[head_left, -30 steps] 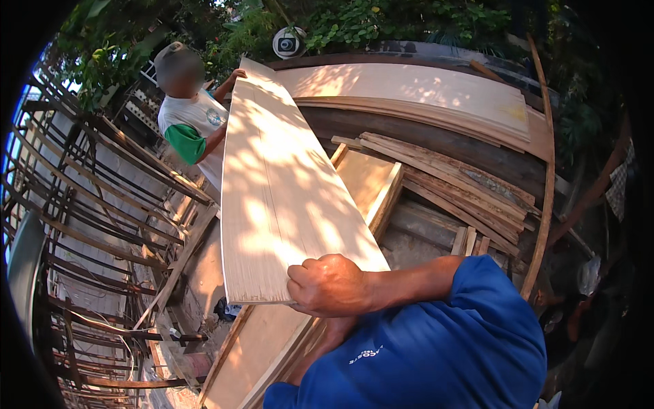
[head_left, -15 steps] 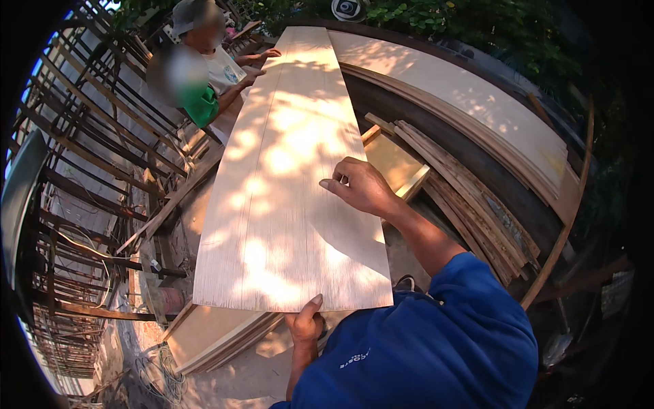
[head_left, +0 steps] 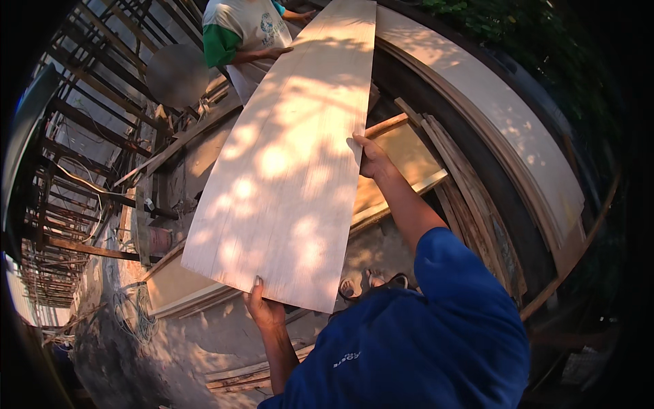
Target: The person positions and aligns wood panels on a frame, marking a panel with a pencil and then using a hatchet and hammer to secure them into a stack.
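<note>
a long, thin, pale wooden veneer sheet (head_left: 289, 157), dappled with sunlight and leaf shadow, is being held up in the air across the middle of the view, tilted so that its near end sits low and its far end runs up toward the top edge. its near edge is being gripped by the left hand (head_left: 263, 308), whose fingers (head_left: 257, 281) are being clamped on the sheet, with one fingertip showing over the top face and the rest hidden beneath. its right-hand long edge is being gripped about halfway along by the right hand (head_left: 371, 158), the thumb being laid on the top face and the other fingers being curled under the edge, so that this hand too is being closed on the sheet. the far end is being held by a second person in a white and green shirt (head_left: 240, 31), whose hand (head_left: 276, 52) is being pressed flat on the sheet's left edge. below the sheet, a stack of flat pale boards (head_left: 178, 290) is being kept on the dusty ground (head_left: 177, 347), and a shallow wooden frame (head_left: 407, 160) is being partly covered by the sheet just beside the right hand. to the right, long curved strips of wood and plywood (head_left: 490, 123) are being stored on edge, and to the left dark timber racking (head_left: 88, 123) is being lit in patches.
</note>
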`<state>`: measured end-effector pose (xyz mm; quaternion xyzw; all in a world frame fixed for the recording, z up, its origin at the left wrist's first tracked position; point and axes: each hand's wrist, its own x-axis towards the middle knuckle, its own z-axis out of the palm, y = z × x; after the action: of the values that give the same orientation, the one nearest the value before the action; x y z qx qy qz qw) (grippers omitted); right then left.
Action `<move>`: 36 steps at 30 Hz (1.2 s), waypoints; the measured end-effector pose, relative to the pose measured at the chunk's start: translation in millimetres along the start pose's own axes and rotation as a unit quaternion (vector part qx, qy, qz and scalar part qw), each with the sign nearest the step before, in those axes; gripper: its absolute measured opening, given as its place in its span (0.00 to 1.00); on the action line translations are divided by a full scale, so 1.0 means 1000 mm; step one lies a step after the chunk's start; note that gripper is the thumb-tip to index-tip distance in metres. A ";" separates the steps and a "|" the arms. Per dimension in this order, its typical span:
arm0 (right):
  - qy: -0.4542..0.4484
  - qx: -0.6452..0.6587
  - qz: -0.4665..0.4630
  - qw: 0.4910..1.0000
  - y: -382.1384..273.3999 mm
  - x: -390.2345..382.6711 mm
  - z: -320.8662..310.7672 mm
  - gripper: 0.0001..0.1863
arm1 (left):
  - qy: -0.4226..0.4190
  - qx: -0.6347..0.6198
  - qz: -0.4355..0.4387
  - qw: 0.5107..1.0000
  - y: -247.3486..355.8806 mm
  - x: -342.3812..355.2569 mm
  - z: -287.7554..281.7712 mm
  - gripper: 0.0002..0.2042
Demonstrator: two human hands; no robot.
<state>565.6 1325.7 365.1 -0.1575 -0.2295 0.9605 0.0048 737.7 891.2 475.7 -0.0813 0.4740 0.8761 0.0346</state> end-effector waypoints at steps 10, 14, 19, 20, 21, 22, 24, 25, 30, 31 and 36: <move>0.120 -0.001 -0.018 0.993 0.096 0.002 0.005 0.24 | 0.115 -0.031 -0.019 0.993 -0.003 -0.014 -0.035 0.26; 0.078 0.007 -0.002 0.997 0.147 -0.033 0.015 0.27 | 0.193 0.031 -0.066 0.978 0.008 -0.026 -0.083 0.28; 0.056 0.002 0.129 0.990 0.202 -0.112 0.046 0.29 | 0.377 0.190 0.016 0.906 0.037 -0.053 -0.144 0.34; 0.021 -0.005 0.176 0.984 0.214 -0.123 0.048 0.30 | 0.412 0.243 0.033 0.877 0.047 -0.060 -0.154 0.37; 0.023 -0.007 0.182 0.983 0.225 -0.133 0.051 0.30 | 0.418 0.244 0.029 0.875 0.060 -0.066 -0.167 0.37; -0.001 -0.030 0.231 0.972 0.233 -0.145 0.062 0.32 | 0.437 0.285 0.016 0.853 0.077 -0.072 -0.180 0.39; -0.030 -0.055 0.288 0.955 0.251 -0.160 0.088 0.33 | 0.464 0.323 0.005 0.825 0.108 -0.081 -0.219 0.42; -0.037 -0.060 0.326 0.943 0.260 -0.167 0.101 0.34 | 0.491 0.350 0.008 0.798 0.121 -0.085 -0.244 0.44; -0.055 -0.063 0.412 0.907 0.333 -0.177 0.130 0.31 | 0.524 0.452 0.027 0.721 0.177 -0.091 -0.316 0.45; -0.055 -0.065 0.418 0.905 0.347 -0.179 0.133 0.31 | 0.529 0.451 0.025 0.718 0.179 -0.097 -0.328 0.45; -0.063 -0.093 0.429 0.896 0.417 -0.174 0.162 0.35 | 0.420 0.462 0.152 0.766 0.119 -0.116 -0.248 0.20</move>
<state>707.9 867.8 369.6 -0.1794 -0.2276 0.8517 -0.4365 862.8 620.4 460.7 -0.3423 0.7946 0.4235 -0.2685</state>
